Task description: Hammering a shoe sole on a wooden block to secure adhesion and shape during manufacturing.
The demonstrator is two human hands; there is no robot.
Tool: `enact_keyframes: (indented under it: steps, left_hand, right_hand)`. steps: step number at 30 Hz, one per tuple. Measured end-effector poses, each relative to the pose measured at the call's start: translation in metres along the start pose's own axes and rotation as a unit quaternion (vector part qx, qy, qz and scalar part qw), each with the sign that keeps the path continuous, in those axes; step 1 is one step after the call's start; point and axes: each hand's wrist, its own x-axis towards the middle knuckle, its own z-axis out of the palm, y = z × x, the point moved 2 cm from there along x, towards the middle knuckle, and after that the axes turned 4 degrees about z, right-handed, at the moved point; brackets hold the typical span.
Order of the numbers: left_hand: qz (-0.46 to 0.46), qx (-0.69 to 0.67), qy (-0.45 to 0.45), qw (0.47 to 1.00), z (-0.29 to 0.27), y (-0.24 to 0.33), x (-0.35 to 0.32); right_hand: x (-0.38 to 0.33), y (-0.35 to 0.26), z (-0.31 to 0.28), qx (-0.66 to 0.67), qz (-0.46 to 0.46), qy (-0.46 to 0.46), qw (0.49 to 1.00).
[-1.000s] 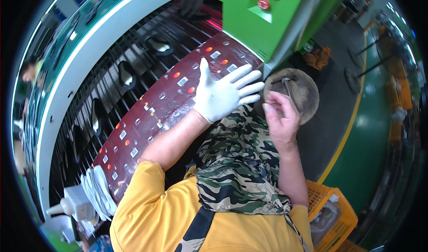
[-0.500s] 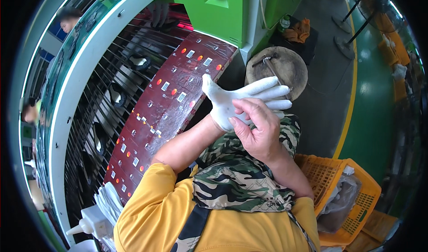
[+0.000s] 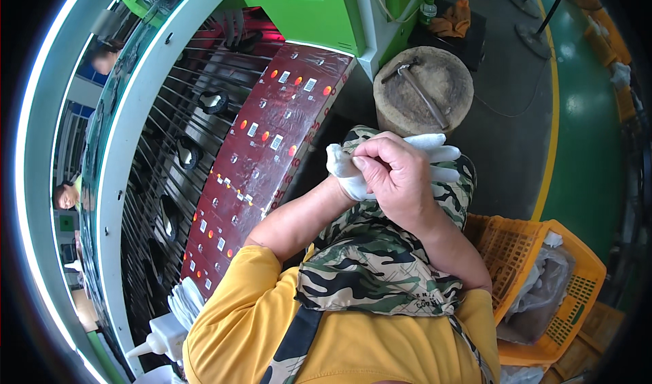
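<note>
My left hand [image 3: 345, 170] wears a white knitted glove [image 3: 443, 154]; its fingers are stretched out to the right and the thumb stands up apart. Across its palm lies my bare right hand [image 3: 397, 183], with thumb and forefinger pinched together on the glove near the base of the thumb. The right hand hides most of the gloved palm. Both hands are above my lap, over a camouflage-patterned apron [image 3: 373, 268].
Left of me, a dark red covered shelf [image 3: 251, 160] borders a rod conveyor [image 3: 197, 64] carrying dark shoe parts [image 3: 188, 153]. Ahead, a hammer [image 3: 424, 98] rests on a round wooden block [image 3: 394, 112]. An orange crate [image 3: 523, 248] with plastic bags stands right; a white squeeze bottle [image 3: 166, 336] stands lower left.
My right thumb and forefinger have closed into a pinch on the glove. The left hand has moved lower and its thumb is more bent. The view has shifted slightly.
</note>
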Motion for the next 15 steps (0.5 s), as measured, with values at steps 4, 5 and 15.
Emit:
enact_keyframes:
  steps: [4,5,15]
  left_hand:
    - [-0.088,-0.019,-0.043,0.995,0.038,0.022,-0.012]
    - [-0.109,-0.025,-0.053,0.992,0.049,0.031,-0.016]
    - [-0.145,-0.073,0.038,0.986,0.034,0.043,-0.002]
  right_hand:
    - [-0.003,0.008,-0.006,0.009,0.03,0.021,0.999]
    - [-0.003,0.005,-0.008,0.022,0.049,0.025,0.998]
    - [-0.019,0.077,-0.019,0.112,0.19,0.095,0.971]
